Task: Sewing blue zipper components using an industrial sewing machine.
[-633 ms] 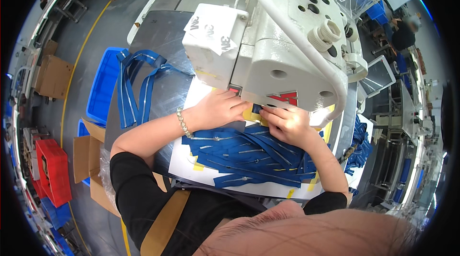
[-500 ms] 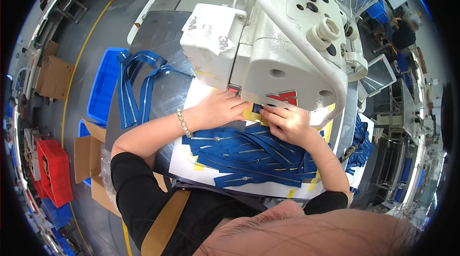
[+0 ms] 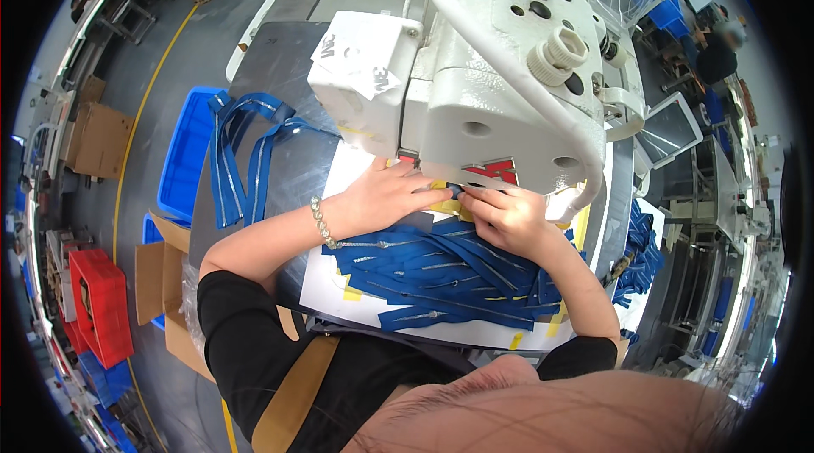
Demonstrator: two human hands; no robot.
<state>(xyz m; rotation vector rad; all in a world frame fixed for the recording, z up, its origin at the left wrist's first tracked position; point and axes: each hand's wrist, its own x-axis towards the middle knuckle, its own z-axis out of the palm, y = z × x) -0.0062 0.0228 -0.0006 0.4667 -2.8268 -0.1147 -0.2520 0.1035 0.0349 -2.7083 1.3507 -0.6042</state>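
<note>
In front of the white sewing machine (image 3: 509, 127), both hands meet under its head. My left hand (image 3: 386, 194) reaches in with fingers stretched out and spread, one fingertip touching a small dark blue fabric piece (image 3: 455, 191). My right hand (image 3: 511, 217) pinches that piece from the other side, thumb and fingers together. Much of the piece is hidden by the fingertips, and the needle area lies out of sight beneath the machine head. Just below my hands, a pile of blue zippers (image 3: 441, 271) with silvery teeth covers the white sheet (image 3: 320, 288), which carries bits of yellow tape.
More blue zippers (image 3: 242, 161) hang over the table's left side, by a blue bin (image 3: 182, 156). An open cardboard box (image 3: 153, 283) and a red crate (image 3: 102, 305) stand at left. Another zipper heap (image 3: 642, 254) and a screen (image 3: 670, 135) are at right.
My left fingertips have moved right, closer to my right hand, and now cover more of the dark blue piece. My right hand stays nearly in place. The view has shifted slightly.
</note>
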